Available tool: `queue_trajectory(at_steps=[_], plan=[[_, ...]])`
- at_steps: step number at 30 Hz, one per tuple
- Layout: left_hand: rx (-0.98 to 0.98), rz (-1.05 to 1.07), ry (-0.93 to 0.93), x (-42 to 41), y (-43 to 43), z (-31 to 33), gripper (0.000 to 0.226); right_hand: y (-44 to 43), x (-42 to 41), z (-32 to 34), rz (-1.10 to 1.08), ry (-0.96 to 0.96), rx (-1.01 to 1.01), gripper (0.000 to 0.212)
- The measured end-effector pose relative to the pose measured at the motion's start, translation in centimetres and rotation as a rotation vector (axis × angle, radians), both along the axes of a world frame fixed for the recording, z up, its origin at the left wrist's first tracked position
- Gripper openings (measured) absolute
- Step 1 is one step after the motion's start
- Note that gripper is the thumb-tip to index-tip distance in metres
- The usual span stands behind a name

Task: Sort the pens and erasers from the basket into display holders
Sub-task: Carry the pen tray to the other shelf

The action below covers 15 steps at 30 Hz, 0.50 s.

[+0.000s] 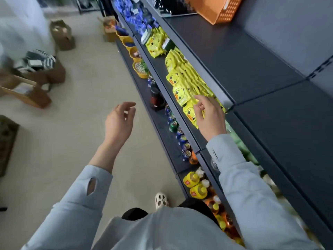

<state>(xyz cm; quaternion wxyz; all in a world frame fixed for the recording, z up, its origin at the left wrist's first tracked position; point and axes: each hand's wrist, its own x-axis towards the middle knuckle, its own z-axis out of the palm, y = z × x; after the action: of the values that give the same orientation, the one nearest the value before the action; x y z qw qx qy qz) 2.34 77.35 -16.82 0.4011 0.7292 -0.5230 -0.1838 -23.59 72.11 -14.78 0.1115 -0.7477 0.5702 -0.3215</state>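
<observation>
A pale floor runs along the left of a dark shelf unit, which climbs in tiers on my right. On its top tier, at the far end, stands the orange basket, tilted in my wide view and cut off by the upper edge; I cannot tell what lies inside it. One tier below the top, yellow duck packets stand in a long row, with blue packets beyond them toward the far end. My right hand hangs over the near end of that duck row, fingers loosely curled and apart, gripping nothing; whether the fingertips touch a packet I cannot tell. My left hand is out over the floor, just off the unit's front edge, palm turned in, fingers relaxed and spread, holding nothing. On the lowest tier sit drink cans, yellow bottles nearer me, and yellow tubs farther along. Left of the unit, across the floor, stand cardboard boxes. My pale shoe is at the unit's foot.
</observation>
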Motion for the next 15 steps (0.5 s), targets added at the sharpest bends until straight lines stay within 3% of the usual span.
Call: queue_trajectory(at_steps=[7, 15], plan=[[0.018, 0.027, -0.024, 8.9, -13.9, 0.4, 0.023, -14.7, 8.9, 1.2, 0.031, 0.001, 0.021, 0.028], [-0.038, -0.155, -0.117, 19.6, -32.9, 3.7, 0.025, -31.1, 19.1, 4.1, -0.139, -0.004, -0.051, 0.030]])
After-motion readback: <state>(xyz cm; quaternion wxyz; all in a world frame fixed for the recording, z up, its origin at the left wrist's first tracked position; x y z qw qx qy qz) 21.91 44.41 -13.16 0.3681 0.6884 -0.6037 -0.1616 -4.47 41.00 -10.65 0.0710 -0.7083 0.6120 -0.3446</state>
